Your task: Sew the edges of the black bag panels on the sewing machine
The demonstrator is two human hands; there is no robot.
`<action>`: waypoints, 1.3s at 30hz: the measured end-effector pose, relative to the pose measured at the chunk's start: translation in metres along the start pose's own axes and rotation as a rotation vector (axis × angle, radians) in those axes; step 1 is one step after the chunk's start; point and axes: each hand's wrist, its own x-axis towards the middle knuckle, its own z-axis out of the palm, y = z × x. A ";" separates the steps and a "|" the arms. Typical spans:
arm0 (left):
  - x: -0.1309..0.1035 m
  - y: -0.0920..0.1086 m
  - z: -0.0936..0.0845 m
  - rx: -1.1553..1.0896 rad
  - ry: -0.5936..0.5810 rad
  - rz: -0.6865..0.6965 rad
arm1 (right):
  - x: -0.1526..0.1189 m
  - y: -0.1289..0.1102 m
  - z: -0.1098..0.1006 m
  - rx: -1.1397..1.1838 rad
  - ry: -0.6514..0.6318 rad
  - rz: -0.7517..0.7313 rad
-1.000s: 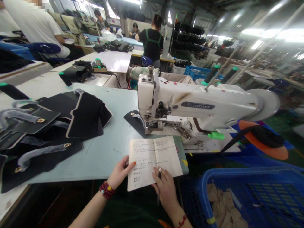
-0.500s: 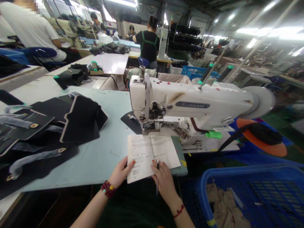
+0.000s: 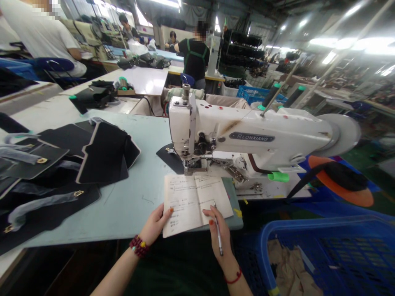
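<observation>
Pen turned in the right hand over an open notebook.
Compared with the previous frame, the right hand (image 3: 222, 234) has rolled off its flat rest on the page, and the pen (image 3: 219, 240) now slants across it, its upper end leaning toward the near side. The notebook (image 3: 182, 201) lies open at the near edge of the table (image 3: 132, 209), just before the sewing machine (image 3: 253, 127). The left hand's fingers are closed on its left edge, thumb on the page, the others mostly hidden. The right fingers are loosely curled around the pen, thumb apart, fingertips over the right page's lower part. The left hand (image 3: 154, 226) reaches in from the near left, the right from the near right, wrist bent upright.
</observation>
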 end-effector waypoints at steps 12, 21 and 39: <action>0.001 -0.002 0.001 -0.035 -0.012 -0.021 | 0.014 -0.017 0.021 0.131 -0.102 0.012; -0.001 0.004 -0.001 -0.025 -0.035 -0.030 | 0.015 -0.001 0.007 0.061 -0.093 -0.023; -0.040 -0.011 -0.059 0.139 0.054 -0.194 | 0.017 0.006 0.014 0.033 -0.109 -0.031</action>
